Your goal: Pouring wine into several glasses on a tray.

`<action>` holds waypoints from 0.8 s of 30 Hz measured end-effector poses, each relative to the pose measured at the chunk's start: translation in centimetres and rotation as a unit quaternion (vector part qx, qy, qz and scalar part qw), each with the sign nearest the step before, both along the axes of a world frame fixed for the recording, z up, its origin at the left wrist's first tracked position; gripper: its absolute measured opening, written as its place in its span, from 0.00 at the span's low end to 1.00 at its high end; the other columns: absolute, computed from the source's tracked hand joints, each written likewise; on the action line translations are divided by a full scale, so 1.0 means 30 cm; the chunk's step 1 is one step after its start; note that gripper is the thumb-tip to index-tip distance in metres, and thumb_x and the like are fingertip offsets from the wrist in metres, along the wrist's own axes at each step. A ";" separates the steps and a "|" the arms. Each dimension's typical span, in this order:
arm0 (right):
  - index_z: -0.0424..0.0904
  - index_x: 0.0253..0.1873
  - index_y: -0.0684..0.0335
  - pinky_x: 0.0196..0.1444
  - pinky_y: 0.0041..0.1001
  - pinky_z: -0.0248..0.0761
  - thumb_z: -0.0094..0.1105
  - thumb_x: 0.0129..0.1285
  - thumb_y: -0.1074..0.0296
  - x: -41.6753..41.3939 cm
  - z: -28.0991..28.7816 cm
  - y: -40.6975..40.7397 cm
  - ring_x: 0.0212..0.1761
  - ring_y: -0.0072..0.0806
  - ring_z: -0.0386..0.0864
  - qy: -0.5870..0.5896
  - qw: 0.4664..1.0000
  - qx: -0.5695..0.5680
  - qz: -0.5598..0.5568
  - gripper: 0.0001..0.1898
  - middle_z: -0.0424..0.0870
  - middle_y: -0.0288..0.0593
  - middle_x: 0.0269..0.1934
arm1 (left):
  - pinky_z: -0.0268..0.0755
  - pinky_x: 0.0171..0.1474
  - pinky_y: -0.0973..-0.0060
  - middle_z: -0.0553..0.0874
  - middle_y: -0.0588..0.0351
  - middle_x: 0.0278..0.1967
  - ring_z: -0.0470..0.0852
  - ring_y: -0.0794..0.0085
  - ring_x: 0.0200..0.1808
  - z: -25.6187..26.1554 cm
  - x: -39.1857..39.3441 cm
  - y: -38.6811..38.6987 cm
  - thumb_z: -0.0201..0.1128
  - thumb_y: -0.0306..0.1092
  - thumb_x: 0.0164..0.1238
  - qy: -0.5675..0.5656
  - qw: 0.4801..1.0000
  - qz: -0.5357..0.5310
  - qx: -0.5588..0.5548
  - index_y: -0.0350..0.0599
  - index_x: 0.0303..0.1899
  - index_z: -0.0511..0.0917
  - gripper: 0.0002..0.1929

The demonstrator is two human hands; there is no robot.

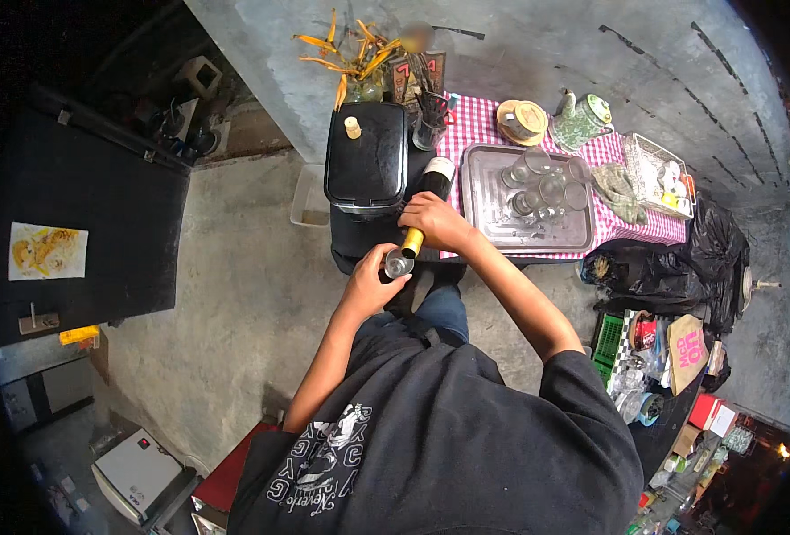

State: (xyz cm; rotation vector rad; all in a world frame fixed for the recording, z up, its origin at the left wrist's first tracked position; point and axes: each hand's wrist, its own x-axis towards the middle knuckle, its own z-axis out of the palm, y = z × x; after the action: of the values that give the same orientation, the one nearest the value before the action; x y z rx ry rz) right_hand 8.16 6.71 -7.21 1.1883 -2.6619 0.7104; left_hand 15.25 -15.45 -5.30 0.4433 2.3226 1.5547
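Note:
My right hand (435,221) grips a dark wine bottle (439,175) with a pale label and yellow foil on its neck. The bottle is tilted, its mouth pointing towards me. Just below that mouth, my left hand (369,284) holds a small clear drinking glass (399,265). The mouth is at the glass's rim; I cannot tell whether liquid is flowing. A cork stopper (353,127) rests on the lid of a black lidded bin (367,164), beyond my hands. To the right, a metal tray (485,190) carries several clear glasses (551,189).
The tray stands on a pink checked tablecloth (475,114). Behind it are a lidded cup (523,122) and a green speckled teapot (579,124). A cloth (619,192) and a wire basket (636,150) lie right. Cutlery holder (428,127) and flower vase (367,90) stand behind the bin.

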 end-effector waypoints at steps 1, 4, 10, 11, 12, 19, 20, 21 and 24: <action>0.78 0.35 0.56 0.56 0.37 0.68 0.66 0.50 0.65 0.004 -0.004 -0.003 0.44 0.36 0.80 -0.001 1.000 -0.001 0.003 0.09 0.81 0.38 0.34 | 0.78 0.56 0.68 0.85 0.51 0.50 0.86 0.65 0.51 -0.007 0.004 -0.003 0.75 0.29 0.57 -0.001 1.000 0.003 -0.001 0.41 0.58 0.75 0.27; 0.79 0.34 0.56 0.56 0.37 0.68 0.66 0.50 0.65 0.015 -0.008 -0.012 0.43 0.35 0.81 -0.013 1.000 -0.023 -0.007 0.07 0.81 0.37 0.32 | 0.78 0.55 0.66 0.85 0.49 0.50 0.86 0.61 0.51 -0.016 0.016 -0.005 0.75 0.30 0.57 0.063 0.998 0.006 -0.028 0.41 0.58 0.74 0.27; 0.76 0.30 0.58 0.49 0.35 0.70 0.67 0.52 0.63 0.014 -0.026 -0.019 0.39 0.38 0.80 -0.012 0.999 -0.046 0.009 0.09 0.80 0.40 0.30 | 0.78 0.52 0.63 0.85 0.47 0.48 0.86 0.56 0.50 0.014 0.052 0.019 0.75 0.32 0.56 0.022 0.996 0.049 -0.070 0.44 0.57 0.74 0.27; 0.76 0.30 0.58 0.49 0.35 0.70 0.67 0.52 0.63 0.011 -0.026 -0.015 0.39 0.38 0.80 -0.013 0.999 -0.048 0.016 0.09 0.80 0.40 0.30 | 0.77 0.52 0.63 0.86 0.47 0.47 0.86 0.56 0.50 0.019 0.058 0.023 0.75 0.32 0.56 0.009 0.996 0.051 -0.074 0.44 0.57 0.74 0.27; 0.76 0.30 0.59 0.49 0.35 0.70 0.68 0.52 0.63 0.010 -0.029 -0.013 0.39 0.39 0.81 -0.017 0.999 -0.037 0.025 0.10 0.80 0.40 0.30 | 0.77 0.52 0.63 0.86 0.47 0.46 0.86 0.56 0.50 0.023 0.065 0.026 0.75 0.32 0.55 -0.005 0.996 0.053 -0.078 0.45 0.57 0.74 0.27; 0.77 0.31 0.59 0.50 0.36 0.68 0.67 0.55 0.61 0.012 -0.066 0.005 0.40 0.38 0.81 -0.018 0.998 -0.006 0.067 0.10 0.82 0.41 0.31 | 0.77 0.52 0.59 0.86 0.45 0.46 0.86 0.49 0.50 0.020 0.121 0.079 0.74 0.31 0.55 -0.013 0.992 0.100 -0.075 0.43 0.55 0.74 0.25; 0.77 0.30 0.58 0.50 0.36 0.68 0.66 0.56 0.61 0.012 -0.072 0.011 0.40 0.37 0.81 -0.012 0.998 -0.002 0.065 0.09 0.82 0.40 0.31 | 0.77 0.52 0.59 0.86 0.45 0.47 0.85 0.50 0.51 0.014 0.126 0.093 0.74 0.31 0.55 -0.013 0.991 0.106 -0.076 0.43 0.55 0.74 0.25; 0.77 0.30 0.58 0.50 0.36 0.68 0.66 0.56 0.61 0.017 -0.073 0.008 0.40 0.37 0.81 -0.011 0.997 -0.005 0.070 0.09 0.82 0.40 0.31 | 0.77 0.52 0.59 0.86 0.45 0.47 0.85 0.50 0.51 0.003 0.136 0.092 0.74 0.32 0.55 -0.012 0.990 0.112 -0.079 0.44 0.55 0.74 0.26; 0.77 0.30 0.57 0.50 0.35 0.66 0.65 0.56 0.61 0.038 -0.083 -0.002 0.40 0.35 0.81 0.000 0.999 0.002 0.054 0.09 0.82 0.38 0.30 | 0.76 0.53 0.59 0.86 0.45 0.47 0.85 0.50 0.52 -0.016 0.159 0.089 0.74 0.32 0.55 -0.018 0.989 0.124 -0.081 0.44 0.55 0.74 0.26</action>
State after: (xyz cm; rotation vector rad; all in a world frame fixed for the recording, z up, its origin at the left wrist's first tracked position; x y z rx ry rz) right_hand 9.30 6.65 -9.70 1.3424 -2.6170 0.7214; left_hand 20.03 -12.78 -5.76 0.0883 2.5298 1.4454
